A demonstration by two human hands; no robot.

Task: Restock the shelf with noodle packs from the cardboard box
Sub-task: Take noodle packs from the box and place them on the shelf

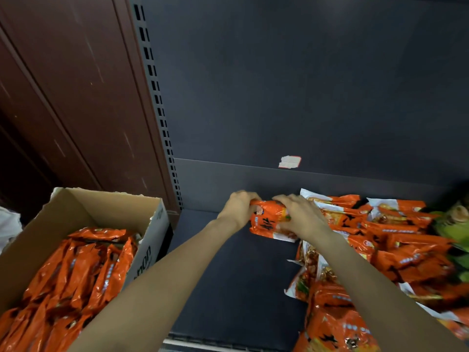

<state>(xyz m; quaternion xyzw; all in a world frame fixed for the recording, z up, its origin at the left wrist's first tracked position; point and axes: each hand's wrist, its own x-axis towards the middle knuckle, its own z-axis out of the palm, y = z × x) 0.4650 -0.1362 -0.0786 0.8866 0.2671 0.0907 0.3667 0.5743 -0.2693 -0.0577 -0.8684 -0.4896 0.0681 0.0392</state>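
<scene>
Hands meet on 1 orange noodle pack (270,221) at the back of the dark shelf (236,275), just left of the stocked packs (375,250) already lying there. The left hand (238,208) curls round the pack's left end, and the right hand (302,217) lies over its right half with the fingers bent onto the wrapper, so both are grasping the same pack. The pack looks tilted, its lower edge near or on the shelf floor; contact cannot be told for certain.

The step in hand seems to be seating this pack against the stocked packs. To do it well, I would press it snugly to the right so that it touches its neighbour, square it with the shelf's back wall, and let go only once it lies steady. The wrapper looks slick and soft, so a light, even hold should avoid crushing the noodles inside.

Left of the shelf, beyond the slotted upright (162,123), the cardboard box (149,237) stands open with many more orange packs (76,275) inside, so much restocking likely remains.
</scene>
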